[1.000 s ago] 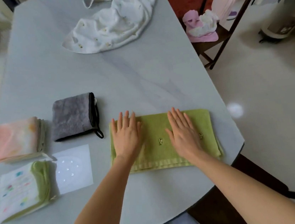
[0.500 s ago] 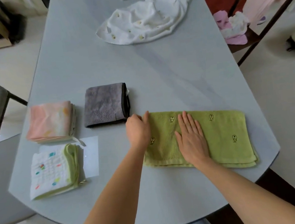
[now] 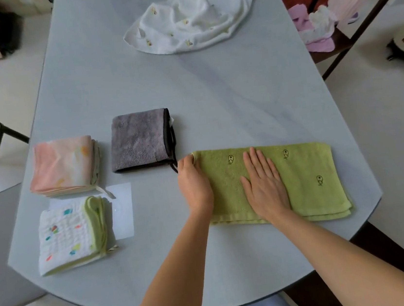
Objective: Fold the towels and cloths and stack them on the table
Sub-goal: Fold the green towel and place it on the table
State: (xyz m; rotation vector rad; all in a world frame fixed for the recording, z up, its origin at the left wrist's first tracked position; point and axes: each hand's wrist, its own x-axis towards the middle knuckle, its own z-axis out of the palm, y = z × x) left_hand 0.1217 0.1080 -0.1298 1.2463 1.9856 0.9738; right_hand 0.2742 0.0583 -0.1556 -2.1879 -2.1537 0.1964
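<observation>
A person is working over a green towel [image 3: 306,178] lying folded into a long strip along the near edge of a grey table [image 3: 214,95]. The left hand [image 3: 194,184] is gripping the strip's left end, fingers curled around the edge of the fabric at its far corner, while the right hand [image 3: 264,185] is lying flat on the towel just to the right of that grip, fingers straight and together, pressing the cloth against the tabletop. The rest of the towel is stretching away to the right of both hands, small embroidered figures showing on its upper face. Just beyond the gripping hand, a folded grey cloth [image 3: 139,140] with dark trim is sitting, its loop nearly touching the knuckles. Farther left of the grip, a folded pink cloth [image 3: 62,165] is resting, and nearer the person than that, a folded white cloth [image 3: 65,233] with coloured dots and a green edge is lying partly on a white sheet [image 3: 124,213]. Well beyond both hands, at the far end of the table, a white cloth [image 3: 194,19] is lying crumpled and unfolded. To the far right, off the table, pink and white laundry [image 3: 315,27] is sitting heaped on a dark wooden chair [image 3: 330,48].
</observation>
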